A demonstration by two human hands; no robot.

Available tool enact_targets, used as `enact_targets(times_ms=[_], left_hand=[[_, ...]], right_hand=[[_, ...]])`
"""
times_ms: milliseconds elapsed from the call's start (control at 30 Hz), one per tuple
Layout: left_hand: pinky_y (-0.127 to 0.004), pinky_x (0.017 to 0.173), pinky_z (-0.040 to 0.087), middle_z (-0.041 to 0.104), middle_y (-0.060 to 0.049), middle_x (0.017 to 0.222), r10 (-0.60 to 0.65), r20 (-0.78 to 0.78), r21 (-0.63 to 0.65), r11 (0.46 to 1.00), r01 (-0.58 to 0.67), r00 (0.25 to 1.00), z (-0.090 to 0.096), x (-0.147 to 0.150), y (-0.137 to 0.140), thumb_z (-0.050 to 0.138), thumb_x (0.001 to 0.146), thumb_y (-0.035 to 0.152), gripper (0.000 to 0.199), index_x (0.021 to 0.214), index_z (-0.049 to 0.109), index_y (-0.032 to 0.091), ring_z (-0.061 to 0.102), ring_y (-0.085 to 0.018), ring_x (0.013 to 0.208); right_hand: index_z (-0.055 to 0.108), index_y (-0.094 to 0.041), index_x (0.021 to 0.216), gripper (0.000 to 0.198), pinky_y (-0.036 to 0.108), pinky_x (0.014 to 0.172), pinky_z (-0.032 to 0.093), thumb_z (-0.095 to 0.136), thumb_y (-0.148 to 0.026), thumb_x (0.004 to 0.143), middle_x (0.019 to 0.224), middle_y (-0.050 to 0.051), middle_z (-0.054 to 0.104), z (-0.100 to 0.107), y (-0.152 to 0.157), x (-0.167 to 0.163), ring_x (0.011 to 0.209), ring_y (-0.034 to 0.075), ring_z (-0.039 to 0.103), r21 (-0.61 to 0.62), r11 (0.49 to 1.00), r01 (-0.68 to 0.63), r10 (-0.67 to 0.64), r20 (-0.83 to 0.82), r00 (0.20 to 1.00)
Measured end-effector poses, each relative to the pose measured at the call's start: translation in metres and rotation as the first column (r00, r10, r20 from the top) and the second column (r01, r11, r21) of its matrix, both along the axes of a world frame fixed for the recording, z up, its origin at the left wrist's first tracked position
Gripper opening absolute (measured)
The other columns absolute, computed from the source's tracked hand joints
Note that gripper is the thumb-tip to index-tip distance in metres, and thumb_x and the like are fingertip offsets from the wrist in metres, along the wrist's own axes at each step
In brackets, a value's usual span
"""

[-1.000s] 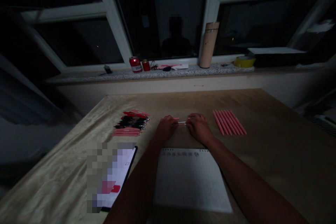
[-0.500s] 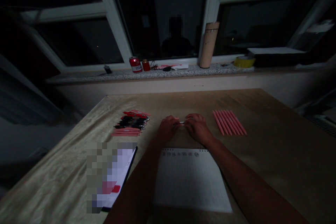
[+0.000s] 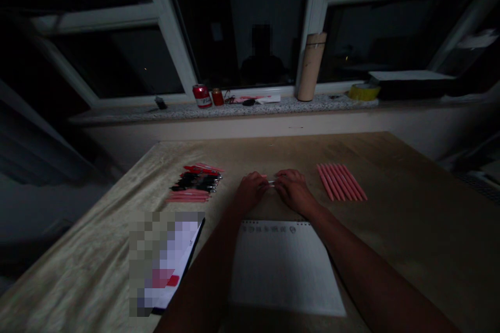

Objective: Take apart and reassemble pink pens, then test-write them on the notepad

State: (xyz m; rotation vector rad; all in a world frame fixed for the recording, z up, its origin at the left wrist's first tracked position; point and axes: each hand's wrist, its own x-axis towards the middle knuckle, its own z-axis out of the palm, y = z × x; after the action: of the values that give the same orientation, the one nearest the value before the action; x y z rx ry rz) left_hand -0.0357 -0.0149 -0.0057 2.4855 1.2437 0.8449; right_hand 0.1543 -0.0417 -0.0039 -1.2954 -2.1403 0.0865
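Two hands, your left [image 3: 251, 191] and right [image 3: 292, 188], are pinching a slim silver pen part [image 3: 271, 182] at frame centre, almost closed. You're apparently joining or separating pieces; steady alignment is seemingly mattering, though your grip is hiding most of it. Pink pens [image 3: 341, 182] are lying centre-right, mixed pens [image 3: 195, 182] centre-left, a spiral notebook [image 3: 287, 270] lower-centre.

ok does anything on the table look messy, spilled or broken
Only slightly: the cloth is creased on the left, and the pile of pink, red and black pieces lies with uneven ends, unlike the tidy row of pink pens on the right. No spill or damage shows, though the light is dim.
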Motion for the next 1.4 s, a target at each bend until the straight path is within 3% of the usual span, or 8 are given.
enact_targets(times_ms=[433,700,1400], left_hand=[[-0.033,0.089,0.044,0.064,-0.006,0.096,0.002,-0.004,0.015,1.000,-0.001,1.000,0.0019,0.0002,-0.0013,0.053,0.087,0.037,0.021,0.086,0.066,0.020,0.058,-0.018,0.104],[-0.034,0.096,0.043,0.066,-0.007,0.109,0.028,-0.051,-0.038,0.999,-0.030,0.998,0.0036,0.0023,-0.0041,0.052,0.086,0.036,0.021,0.086,0.066,0.020,0.058,-0.019,0.109],[-0.032,0.095,0.043,0.067,-0.006,0.106,0.019,-0.029,-0.050,0.999,-0.021,0.999,0.0041,0.0021,-0.0046,0.050,0.087,0.039,0.023,0.085,0.064,0.020,0.058,-0.018,0.109]], right_hand=[[0.065,-0.021,0.091,0.013,0.038,0.089,0.032,0.053,-0.023,0.088,0.112,0.007,0.060,0.0001,0.0003,-0.0009,0.107,0.023,0.045,-0.020,1.000,0.010,-0.010,-0.012,1.000],[0.066,-0.021,0.093,0.015,0.040,0.090,0.032,0.052,-0.024,0.088,0.113,0.007,0.060,0.0003,-0.0001,-0.0006,0.107,0.024,0.045,-0.021,1.000,0.001,-0.002,-0.022,1.000],[0.066,-0.021,0.092,0.014,0.039,0.089,0.033,0.053,-0.020,0.086,0.112,0.007,0.060,0.0031,-0.0011,-0.0009,0.107,0.023,0.046,-0.009,0.999,-0.038,0.037,-0.062,0.997]])
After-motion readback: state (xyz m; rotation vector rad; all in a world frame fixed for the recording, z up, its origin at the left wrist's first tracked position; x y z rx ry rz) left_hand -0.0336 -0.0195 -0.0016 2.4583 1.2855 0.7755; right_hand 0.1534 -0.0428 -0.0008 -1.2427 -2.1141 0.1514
